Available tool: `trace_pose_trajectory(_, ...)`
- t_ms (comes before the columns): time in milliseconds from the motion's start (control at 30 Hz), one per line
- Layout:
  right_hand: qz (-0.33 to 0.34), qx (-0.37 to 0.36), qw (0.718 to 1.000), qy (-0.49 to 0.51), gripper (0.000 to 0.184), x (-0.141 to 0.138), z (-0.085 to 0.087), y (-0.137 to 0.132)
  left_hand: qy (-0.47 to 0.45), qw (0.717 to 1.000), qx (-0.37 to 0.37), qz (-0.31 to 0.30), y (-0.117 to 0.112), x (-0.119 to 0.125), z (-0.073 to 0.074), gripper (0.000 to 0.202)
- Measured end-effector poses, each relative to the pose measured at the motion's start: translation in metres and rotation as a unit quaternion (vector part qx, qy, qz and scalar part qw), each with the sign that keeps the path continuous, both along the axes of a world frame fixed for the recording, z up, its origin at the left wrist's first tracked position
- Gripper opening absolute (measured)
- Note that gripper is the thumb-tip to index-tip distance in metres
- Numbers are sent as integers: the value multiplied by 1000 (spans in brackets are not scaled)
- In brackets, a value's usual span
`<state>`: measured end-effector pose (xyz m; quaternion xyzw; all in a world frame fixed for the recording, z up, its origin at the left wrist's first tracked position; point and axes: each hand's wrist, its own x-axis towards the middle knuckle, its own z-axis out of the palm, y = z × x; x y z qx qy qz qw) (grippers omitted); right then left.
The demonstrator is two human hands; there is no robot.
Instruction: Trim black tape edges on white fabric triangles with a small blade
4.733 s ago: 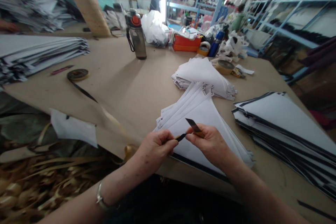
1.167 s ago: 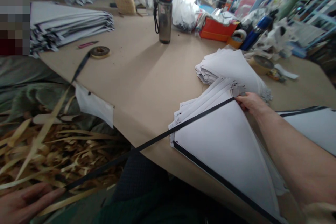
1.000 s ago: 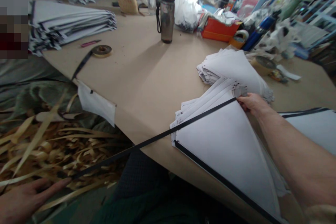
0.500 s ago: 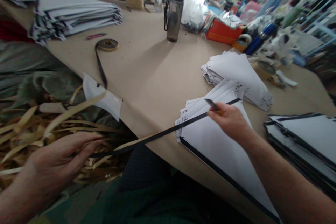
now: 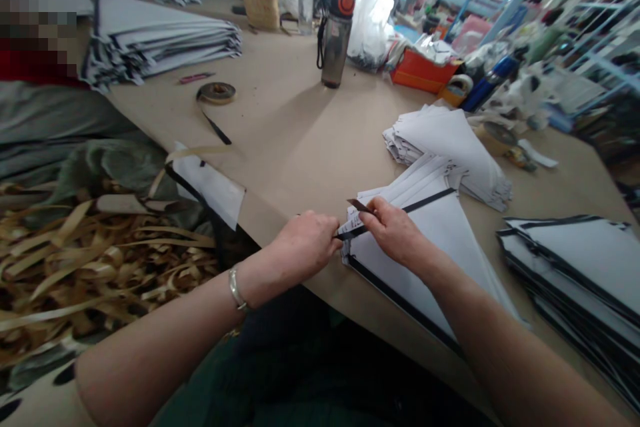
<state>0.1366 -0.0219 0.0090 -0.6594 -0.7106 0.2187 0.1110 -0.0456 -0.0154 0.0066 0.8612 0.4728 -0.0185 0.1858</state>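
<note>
One left hand (image 5: 311,240) pinches one black tape (image 5: 429,201); one right hand (image 5: 395,230) grips one blade (image 5: 359,205).

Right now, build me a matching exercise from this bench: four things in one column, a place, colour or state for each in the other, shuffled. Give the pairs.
Column one
1. Left hand
2. Right hand
3. Dark bottle
4. Orange box

Column two
A. Right of the white plastic bag
B. Dark blade in its grip
C. Black strap hanging at its side
D. Bracelet at its wrist, fingers at the black strip

Pairs: 1-D; 2-B; 3-C; 4-A
</note>
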Motion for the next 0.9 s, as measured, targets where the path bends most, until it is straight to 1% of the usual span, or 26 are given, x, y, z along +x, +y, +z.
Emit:
trace_pose_trajectory(67, -3, 10, 999, 33, 17, 3, 8, -7, 13, 1000, 1, 4, 0, 3, 4, 21)
trace_pose_trajectory(167, 13, 39, 999, 16, 21, 5, 14, -21, 30, 1000, 0, 1, 1, 6, 8, 20)
trace_pose_trajectory(233, 17, 31, 999, 11, 22, 2, 11, -28, 36, 999, -3, -5, 2, 7, 9, 19)
trace_pose_trajectory(367, -3, -19, 1000, 20, 14, -7, -4, -34, 45, 999, -8, -12, 6, 7, 8, 21)
trace_pose_trajectory(467, -9, -17, 1000, -2, 13, -11, -14, -34, 46, 999, -11, -7, 7, 7, 6, 22)
trace_pose_trajectory(633, 15, -17, 997, -78, 14, -15, -14, -32, 32, 999, -27, 1, 6, 10, 6, 22)
trace_pose_trajectory(733, 18, -24, 994, -105, 15, -21, -13, -31, 0, 999, -39, -16, 1, 15, 8, 19)
trace_pose_trajectory(800, 16, -24, 995, -92, 13, -23, -11, -32, -25, 999, -36, -23, -1, 15, 9, 18)
trace_pose_trajectory(867, 14, -13, 999, -39, 10, -17, -7, -33, -46, 999, -19, -20, -2, 13, 8, 18)
trace_pose_trajectory(900, 7, 3, 1000, -3, 10, -10, -4, -35, -60, 998, -8, -17, 0, 11, 7, 19)
